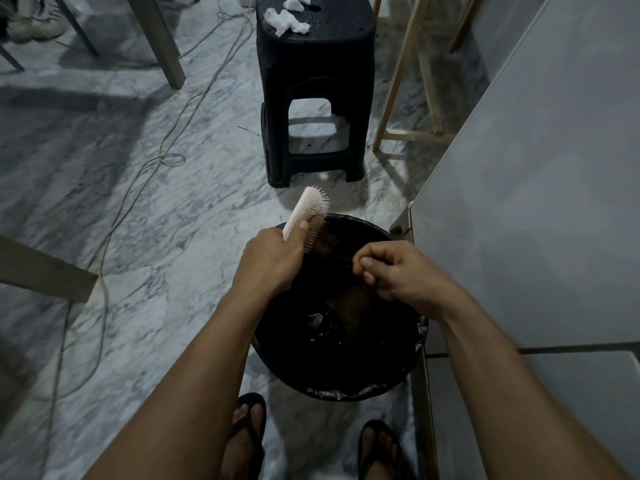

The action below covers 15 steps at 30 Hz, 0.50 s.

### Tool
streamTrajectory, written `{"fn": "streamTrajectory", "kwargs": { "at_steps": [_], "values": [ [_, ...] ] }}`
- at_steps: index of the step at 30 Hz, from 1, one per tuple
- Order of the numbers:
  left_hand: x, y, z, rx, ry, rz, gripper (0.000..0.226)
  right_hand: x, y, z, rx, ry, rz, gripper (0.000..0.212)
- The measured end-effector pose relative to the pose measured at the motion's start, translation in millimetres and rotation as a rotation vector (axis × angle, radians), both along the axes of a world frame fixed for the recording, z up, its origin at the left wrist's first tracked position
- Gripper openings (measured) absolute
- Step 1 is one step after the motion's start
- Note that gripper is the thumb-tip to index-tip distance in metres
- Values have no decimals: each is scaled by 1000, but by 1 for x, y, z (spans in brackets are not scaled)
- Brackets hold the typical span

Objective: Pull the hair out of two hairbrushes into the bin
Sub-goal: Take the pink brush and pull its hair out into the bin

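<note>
My left hand grips a pale pink hairbrush by its handle, head tilted up and bristles facing right, over the far rim of the bin. A sheet of brown hair stretches from the bristles to my right hand, whose fingertips pinch it above the bin. The round black bin, lined with a black bag, stands on the floor in front of my feet. A dark brownish clump hangs or lies inside it. A second hairbrush is not in view.
A black plastic stool with crumpled white tissues on top stands beyond the bin. A white cabinet runs along the right. Cables trail over the marble floor at left, near table legs. A wooden frame leans behind the stool.
</note>
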<state>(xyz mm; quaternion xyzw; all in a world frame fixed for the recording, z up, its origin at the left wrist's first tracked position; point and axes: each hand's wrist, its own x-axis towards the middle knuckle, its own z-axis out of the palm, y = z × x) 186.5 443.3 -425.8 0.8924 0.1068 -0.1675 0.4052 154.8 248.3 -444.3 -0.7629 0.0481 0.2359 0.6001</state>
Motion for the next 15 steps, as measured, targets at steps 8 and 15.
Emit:
{"fn": "streamTrajectory", "kwargs": {
  "at_steps": [8,15],
  "values": [
    [2,0,-7,56,115,-13,49,1,-12,-14,-649,-47,-294,30],
    [0,-5,-8,5,241,-166,17,3,6,-6,-395,-85,-45,57]
  ]
}}
